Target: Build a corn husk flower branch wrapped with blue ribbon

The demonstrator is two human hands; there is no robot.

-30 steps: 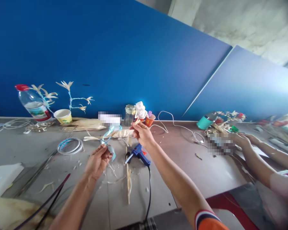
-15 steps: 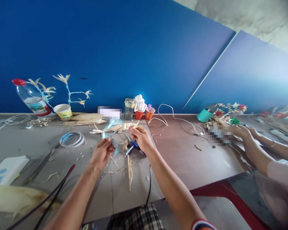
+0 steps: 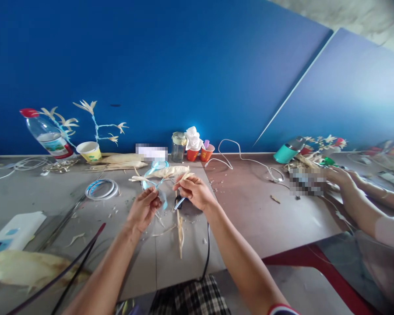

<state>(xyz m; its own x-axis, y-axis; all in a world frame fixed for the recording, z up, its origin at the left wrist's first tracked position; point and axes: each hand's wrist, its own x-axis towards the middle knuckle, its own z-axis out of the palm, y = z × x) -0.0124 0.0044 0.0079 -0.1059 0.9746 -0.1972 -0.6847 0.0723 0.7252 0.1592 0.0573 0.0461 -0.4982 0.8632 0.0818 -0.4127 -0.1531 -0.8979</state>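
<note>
My left hand [image 3: 143,211] is closed in a pinch on a light blue ribbon [image 3: 153,183] that loops up from its fingers. My right hand [image 3: 193,191] is closed on a small pale husk piece [image 3: 186,176], held close beside the ribbon. Both hands hover just above the grey table [image 3: 246,210]. Under my right hand lies a blue glue gun [image 3: 180,203], mostly hidden, with its black cord [image 3: 207,249] running toward me. A thin straw stick [image 3: 180,229] lies on the table below the hands.
A coil of white-blue wire [image 3: 101,190], a plastic bottle [image 3: 47,135], a yellow cup with a husk-flower branch [image 3: 90,151], a glass jar [image 3: 177,147] and red cups [image 3: 203,152] stand at the back. Another person's hands [image 3: 339,177] work at the right.
My right hand came down from near the red cups toward my left hand, covering the glue gun. The view dropped slightly.
</note>
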